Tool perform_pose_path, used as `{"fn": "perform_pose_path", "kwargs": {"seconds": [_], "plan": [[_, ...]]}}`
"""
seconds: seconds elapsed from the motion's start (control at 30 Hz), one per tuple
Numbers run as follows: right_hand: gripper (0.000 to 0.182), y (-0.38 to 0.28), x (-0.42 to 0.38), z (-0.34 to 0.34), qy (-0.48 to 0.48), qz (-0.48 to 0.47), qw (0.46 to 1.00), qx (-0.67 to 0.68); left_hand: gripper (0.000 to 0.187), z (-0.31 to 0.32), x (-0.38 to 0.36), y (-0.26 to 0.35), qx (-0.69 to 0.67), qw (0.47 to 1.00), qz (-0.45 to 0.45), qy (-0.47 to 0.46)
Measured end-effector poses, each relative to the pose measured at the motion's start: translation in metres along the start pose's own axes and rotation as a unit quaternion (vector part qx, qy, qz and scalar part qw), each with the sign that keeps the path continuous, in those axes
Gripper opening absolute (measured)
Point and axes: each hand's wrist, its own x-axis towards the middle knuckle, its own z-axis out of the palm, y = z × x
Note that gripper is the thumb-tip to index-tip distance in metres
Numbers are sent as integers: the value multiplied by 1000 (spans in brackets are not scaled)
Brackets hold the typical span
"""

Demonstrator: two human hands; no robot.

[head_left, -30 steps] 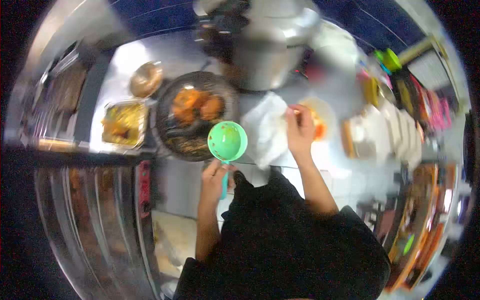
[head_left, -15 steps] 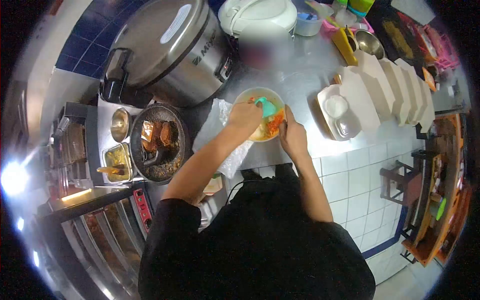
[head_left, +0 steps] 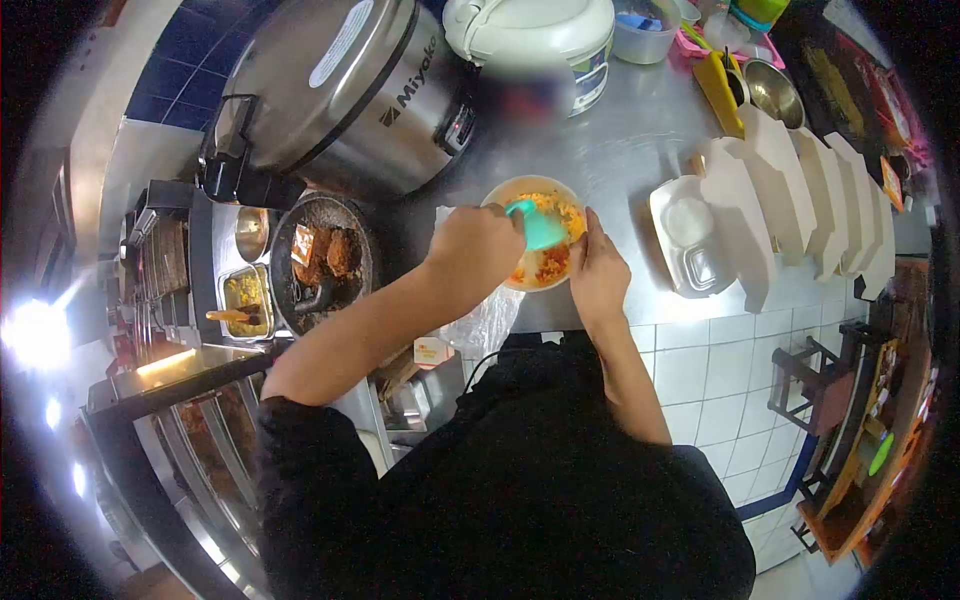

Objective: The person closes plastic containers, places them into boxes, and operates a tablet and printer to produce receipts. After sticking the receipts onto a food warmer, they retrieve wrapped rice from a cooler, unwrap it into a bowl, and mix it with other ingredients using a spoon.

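My left hand (head_left: 478, 258) is closed in a fist around the handle of a teal rice paddle (head_left: 541, 230). The paddle's broad end is down in a pale round bowl (head_left: 533, 181). Orange-red and yellowish grains of what looks like rice (head_left: 552, 263) fill the bowl, with a whiter patch near the paddle. My right hand (head_left: 602, 270) grips the bowl's right side, thumb and fingers at its rim. A clear plastic bag (head_left: 487, 326) lies under my left wrist, at the counter's front edge.
A large steel rice cooker (head_left: 335, 100) and a white rice cooker (head_left: 530, 35) stand behind. To the left sit a stone mortar (head_left: 372, 240) with fried pieces and a yellow-filled metal tray (head_left: 262, 322). Open paper boxes (head_left: 745, 215) line the right, near the metal counter's (head_left: 620, 140) edge.
The paddle has turned in the bowl, showing more of its broad face. My left forearm has swung outward. The grains look more evenly orange, and the whole view has shifted slightly.
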Motion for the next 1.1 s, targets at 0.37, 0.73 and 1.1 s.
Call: {"fn": "perform_pose_path", "kwargs": {"seconds": [0.37, 0.73, 1.1], "plan": [[50, -1, 0, 6, 23, -25, 999, -39, 22, 28, 32, 11, -105, 992, 20, -69], [45, -4, -2, 5, 7, -15, 998, -58, 16, 56, 33, 6, -82, 995, 29, -39], [47, -6, 1, 4, 13, -9, 998, -54, 26, 33, 20, 9, -96, 995, 22, 5]]}}
